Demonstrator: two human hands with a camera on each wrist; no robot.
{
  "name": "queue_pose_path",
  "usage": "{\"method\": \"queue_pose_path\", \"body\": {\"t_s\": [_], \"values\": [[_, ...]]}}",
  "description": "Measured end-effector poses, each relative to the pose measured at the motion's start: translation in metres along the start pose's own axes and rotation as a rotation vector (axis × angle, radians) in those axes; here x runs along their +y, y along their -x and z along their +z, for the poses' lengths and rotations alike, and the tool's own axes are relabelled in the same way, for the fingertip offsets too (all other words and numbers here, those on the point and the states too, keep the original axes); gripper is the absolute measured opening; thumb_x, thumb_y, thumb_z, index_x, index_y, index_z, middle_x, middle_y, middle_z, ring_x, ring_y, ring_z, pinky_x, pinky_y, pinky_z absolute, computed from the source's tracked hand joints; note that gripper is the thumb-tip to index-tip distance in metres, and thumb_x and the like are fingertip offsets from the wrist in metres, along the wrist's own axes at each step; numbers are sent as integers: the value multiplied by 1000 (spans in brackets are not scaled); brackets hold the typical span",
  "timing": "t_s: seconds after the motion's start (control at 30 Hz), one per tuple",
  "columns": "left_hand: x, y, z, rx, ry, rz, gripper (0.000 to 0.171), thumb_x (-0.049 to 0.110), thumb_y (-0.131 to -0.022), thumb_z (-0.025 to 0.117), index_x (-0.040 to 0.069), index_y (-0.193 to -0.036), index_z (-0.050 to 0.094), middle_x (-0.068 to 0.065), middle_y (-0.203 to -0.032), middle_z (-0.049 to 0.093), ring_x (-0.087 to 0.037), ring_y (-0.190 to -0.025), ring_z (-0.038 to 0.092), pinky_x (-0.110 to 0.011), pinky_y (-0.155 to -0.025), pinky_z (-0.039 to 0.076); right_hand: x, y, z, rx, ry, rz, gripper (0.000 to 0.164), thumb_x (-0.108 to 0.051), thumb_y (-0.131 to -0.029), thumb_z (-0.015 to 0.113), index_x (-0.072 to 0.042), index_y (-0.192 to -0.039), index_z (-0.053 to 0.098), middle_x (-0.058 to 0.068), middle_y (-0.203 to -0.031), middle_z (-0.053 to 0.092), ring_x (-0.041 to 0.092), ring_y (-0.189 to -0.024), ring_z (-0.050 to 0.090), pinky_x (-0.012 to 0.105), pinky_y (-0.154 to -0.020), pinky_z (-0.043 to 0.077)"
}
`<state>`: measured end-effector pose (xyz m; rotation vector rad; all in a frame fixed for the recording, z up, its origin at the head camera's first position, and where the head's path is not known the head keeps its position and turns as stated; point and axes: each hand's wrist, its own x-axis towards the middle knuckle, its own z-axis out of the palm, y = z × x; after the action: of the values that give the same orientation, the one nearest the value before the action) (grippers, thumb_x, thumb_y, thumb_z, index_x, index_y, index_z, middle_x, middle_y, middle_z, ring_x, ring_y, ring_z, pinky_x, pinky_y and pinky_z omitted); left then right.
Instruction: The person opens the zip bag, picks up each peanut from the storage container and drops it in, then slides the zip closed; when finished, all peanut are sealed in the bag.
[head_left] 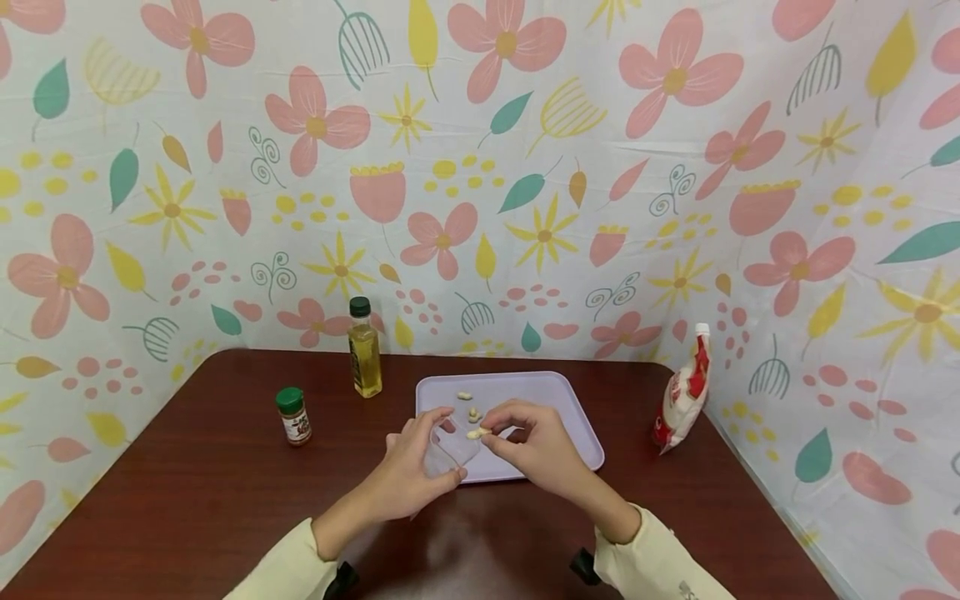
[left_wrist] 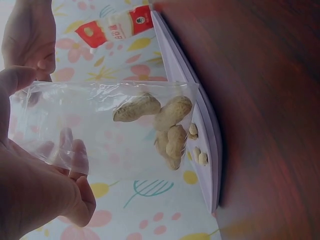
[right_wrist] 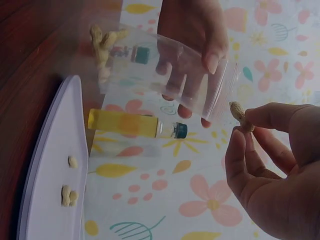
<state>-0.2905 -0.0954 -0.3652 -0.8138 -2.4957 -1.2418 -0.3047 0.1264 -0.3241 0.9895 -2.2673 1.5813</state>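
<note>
A clear plastic zip bag (left_wrist: 107, 150) hangs from my left hand (head_left: 408, 468), the thumb on one side and fingers on the other. Several unshelled peanuts (left_wrist: 172, 112) lie at the bottom of the bag. Between thumb and fingertips my right hand (head_left: 542, 442) pinches one peanut (right_wrist: 240, 115), just outside the bag's mouth. Beneath both hands is a pale purple tray (head_left: 551, 392), with a few more peanuts (head_left: 465, 396) on it. In the head view the left hand covers part of the bag.
Left of the tray stands an oil bottle (head_left: 365, 350) with a dark green cap. Nearer the left side is a green-lidded spice jar (head_left: 293, 417). A red and white spouted pouch (head_left: 684, 396) stands at the right. Flowered cloth (head_left: 480, 183) hangs behind the brown table (head_left: 225, 500).
</note>
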Motion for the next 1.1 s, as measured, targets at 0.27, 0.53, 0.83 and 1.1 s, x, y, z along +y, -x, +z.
{"method": "queue_pose_path", "body": {"t_s": [0.27,0.53,0.83,1.1], "values": [[-2,-1,0,16,12,20,74,28,-82,78,12,-143,40,1,-121,56,-18,-105,50,-42,-81,25,-17,-4,7,6,49,-32,11,7,-82,74,-1,-90,74,13,-93,71,15,-78,65,30,-55,52],[-1,0,1,7,31,18,73,29,-82,77,10,-143,41,5,-120,54,-23,-108,51,-42,-80,25,-43,-5,8,18,92,-56,9,5,-83,74,-1,-90,74,11,-91,71,11,-73,59,28,-52,47],[-1,2,1,-5,22,15,72,29,-83,77,12,-143,41,6,-120,53,-13,-107,48,-41,-80,24,-38,-6,11,28,96,-32,10,5,-82,76,-2,-89,74,11,-91,71,14,-73,59,25,-52,46],[-2,2,-3,-3,25,13,73,30,-83,77,12,-143,41,6,-120,54,-17,-104,49,-42,-80,24,-13,-8,12,9,76,-31,7,-9,-85,78,-11,-92,76,2,-93,72,13,-75,59,25,-52,45]]}}
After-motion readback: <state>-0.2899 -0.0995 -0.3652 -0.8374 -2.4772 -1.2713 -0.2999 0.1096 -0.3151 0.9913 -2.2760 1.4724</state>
